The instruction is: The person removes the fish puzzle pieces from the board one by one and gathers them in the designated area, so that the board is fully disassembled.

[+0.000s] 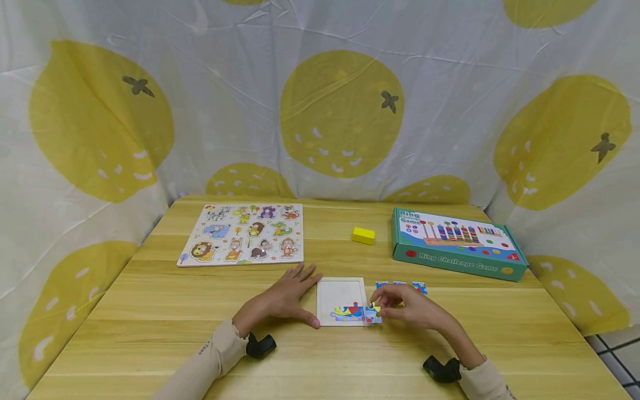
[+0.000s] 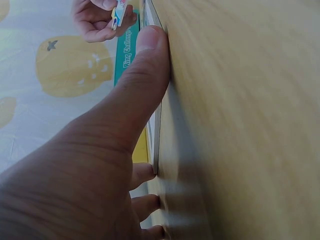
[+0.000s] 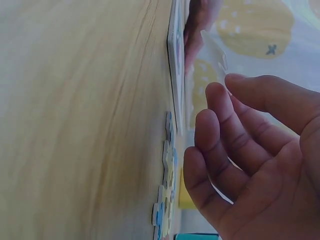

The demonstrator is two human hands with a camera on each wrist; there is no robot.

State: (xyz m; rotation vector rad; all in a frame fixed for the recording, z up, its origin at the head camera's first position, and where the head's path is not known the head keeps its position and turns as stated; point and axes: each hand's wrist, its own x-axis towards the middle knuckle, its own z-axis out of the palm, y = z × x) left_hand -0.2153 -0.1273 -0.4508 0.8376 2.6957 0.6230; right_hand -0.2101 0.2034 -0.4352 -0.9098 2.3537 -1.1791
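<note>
A white puzzle tray (image 1: 340, 290) lies flat on the table, with joined colourful jigsaw pieces (image 1: 348, 312) along its lower right part. My left hand (image 1: 287, 297) spreads beside its left edge, the thumb at the near corner and the index finger by the far one. Thumb and index finger of my right hand (image 1: 407, 308) pinch a jigsaw piece (image 1: 372, 315), held above the table at the tray's right edge. In the right wrist view this jigsaw piece (image 3: 214, 52) is tilted and shows its pale side. Loose jigsaw pieces (image 1: 420, 287) lie beyond the right hand, partly hidden by it.
An animal puzzle board (image 1: 240, 233) lies at the back left of the wooden table (image 1: 165, 344). A yellow block (image 1: 363, 235) sits behind the tray. At the back right is a green Ring Challenge Game box (image 1: 457, 244). A lemon-print curtain (image 1: 340, 33) surrounds the table's back and sides.
</note>
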